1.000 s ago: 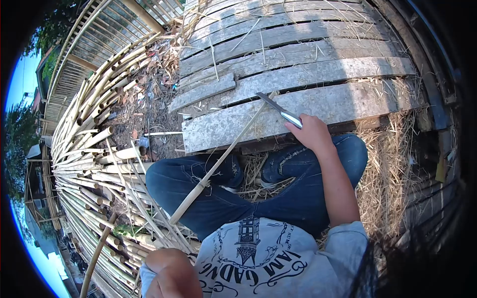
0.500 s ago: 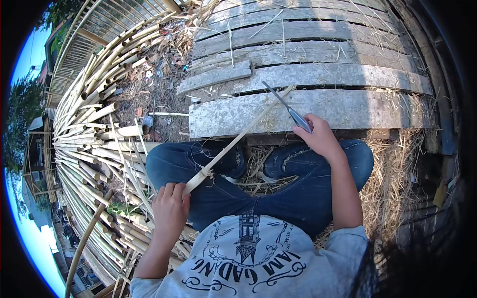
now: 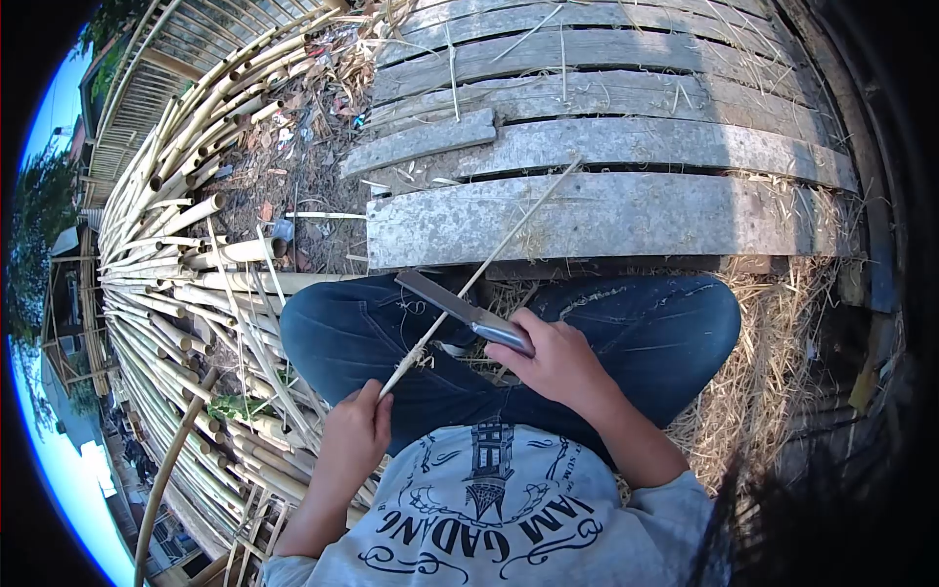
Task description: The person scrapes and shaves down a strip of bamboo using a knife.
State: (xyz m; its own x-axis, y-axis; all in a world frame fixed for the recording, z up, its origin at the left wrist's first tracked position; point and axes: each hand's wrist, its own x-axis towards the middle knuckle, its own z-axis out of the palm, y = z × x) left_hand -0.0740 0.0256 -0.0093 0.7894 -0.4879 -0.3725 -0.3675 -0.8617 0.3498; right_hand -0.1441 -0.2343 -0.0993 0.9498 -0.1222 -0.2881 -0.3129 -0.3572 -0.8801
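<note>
My left hand (image 3: 356,430) is closed around the near end of a long, narrow bamboo strip (image 3: 520,225). The strip slants away over my lap, and its far end lies on the wooden planks. A node with frayed fibres shows a short way beyond my fingers. In my right hand (image 3: 550,360) is a knife (image 3: 430,292) with a broad dark blade and a metallic handle. The blade crosses over the strip just past the node, its tip pointing forward and left. Whether the edge touches the strip I cannot tell.
In front is a platform of weathered planks (image 3: 626,217) with gaps, a loose board (image 3: 421,144) and thin slivers on it. Many bamboo poles (image 3: 176,338) are piled on my left. Straw-like shavings (image 3: 753,362) cover the ground at my right.
The knife has come back from over the planks to across the strip above my lap, its broad side now showing. My left hand has shifted slightly right, turning the strip narrow side up.
</note>
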